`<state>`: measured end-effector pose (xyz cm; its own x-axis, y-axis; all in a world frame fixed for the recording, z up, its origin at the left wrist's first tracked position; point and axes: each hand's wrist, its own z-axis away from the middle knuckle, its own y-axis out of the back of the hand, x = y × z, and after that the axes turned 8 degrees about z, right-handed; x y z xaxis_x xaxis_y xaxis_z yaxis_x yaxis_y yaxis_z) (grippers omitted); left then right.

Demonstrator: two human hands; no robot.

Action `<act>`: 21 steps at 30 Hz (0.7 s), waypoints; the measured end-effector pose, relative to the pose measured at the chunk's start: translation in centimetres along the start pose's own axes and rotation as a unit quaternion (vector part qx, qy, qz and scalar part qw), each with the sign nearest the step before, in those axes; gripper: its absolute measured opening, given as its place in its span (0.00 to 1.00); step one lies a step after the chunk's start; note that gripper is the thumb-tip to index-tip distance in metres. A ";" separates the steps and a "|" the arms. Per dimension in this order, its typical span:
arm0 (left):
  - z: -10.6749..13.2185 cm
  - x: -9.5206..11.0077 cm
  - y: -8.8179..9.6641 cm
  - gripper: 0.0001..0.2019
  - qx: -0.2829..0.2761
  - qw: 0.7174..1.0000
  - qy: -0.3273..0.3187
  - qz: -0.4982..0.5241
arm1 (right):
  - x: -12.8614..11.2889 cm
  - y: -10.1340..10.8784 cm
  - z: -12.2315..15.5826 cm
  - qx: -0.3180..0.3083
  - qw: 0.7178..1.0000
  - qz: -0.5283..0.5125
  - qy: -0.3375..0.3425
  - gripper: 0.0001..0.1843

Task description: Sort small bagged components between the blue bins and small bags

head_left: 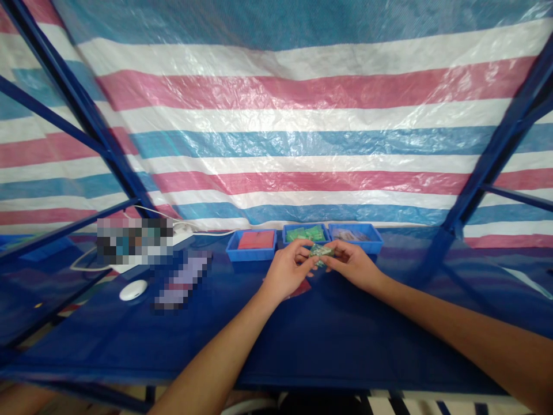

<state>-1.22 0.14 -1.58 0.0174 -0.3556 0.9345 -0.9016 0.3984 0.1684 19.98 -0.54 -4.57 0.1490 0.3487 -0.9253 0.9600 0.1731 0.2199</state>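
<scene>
Both my hands meet over the blue table, just in front of three small blue trays. My left hand (288, 268) and my right hand (351, 262) pinch a small green packet (322, 251) between their fingertips, each holding one end. A reddish patch (301, 288) shows on the table under my left hand. The left tray (250, 244) holds red pieces, the middle tray (306, 233) green packets like the one I hold, and the right tray (356, 236) pale, greyish pieces.
A white round object (133, 289) lies on the blue table (328, 340) at the left, near a white cable (86, 260) and two blurred-out items. Blue metal frame bars (488, 167) rise at both sides. A striped tarpaulin (294, 132) closes the back.
</scene>
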 end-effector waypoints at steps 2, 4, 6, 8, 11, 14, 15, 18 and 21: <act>-0.1 -0.3 0.1 0.21 0.006 1.000 0.018 0.018 | -0.4 -0.1 0.1 -0.006 1.000 -0.026 -0.008 0.18; -0.2 -0.4 0.2 0.21 0.004 1.000 0.018 0.013 | -0.8 -0.2 0.2 -0.021 0.999 -0.043 -0.014 0.18; -0.2 -0.3 0.3 0.20 0.000 1.000 0.006 -0.014 | -0.9 -0.2 0.2 -0.031 0.998 -0.043 -0.017 0.19; -0.2 0.0 0.3 0.19 0.011 0.998 -0.017 -0.064 | -0.8 -0.1 0.2 -0.024 0.999 -0.040 -0.017 0.19; -0.1 0.7 0.3 0.14 0.053 0.986 -0.053 -0.149 | -0.3 0.0 0.0 0.011 0.999 -0.029 -0.014 0.17; 0.1 1.0 0.1 0.11 0.046 0.980 -0.071 -0.182 | 0.1 0.2 -0.2 0.048 0.999 -0.001 -0.014 0.15; 0.2 1.0 0.1 0.11 0.029 0.981 -0.071 -0.175 | 0.2 0.2 -0.2 0.054 0.998 0.004 -0.013 0.15; 0.3 0.7 0.0 0.17 -0.020 0.988 -0.059 -0.142 | 0.1 0.1 0.0 0.041 0.999 0.005 0.002 0.16; 0.4 0.6 0.2 0.22 -0.030 0.986 -0.060 -0.151 | -0.3 -0.1 0.4 0.019 0.999 0.027 0.025 0.18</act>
<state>-1.55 -0.35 -1.17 0.2263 -0.5616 0.7958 -0.8363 0.3069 0.4544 19.92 -1.02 -4.41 0.1892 0.4016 -0.8960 0.9596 0.1179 0.2554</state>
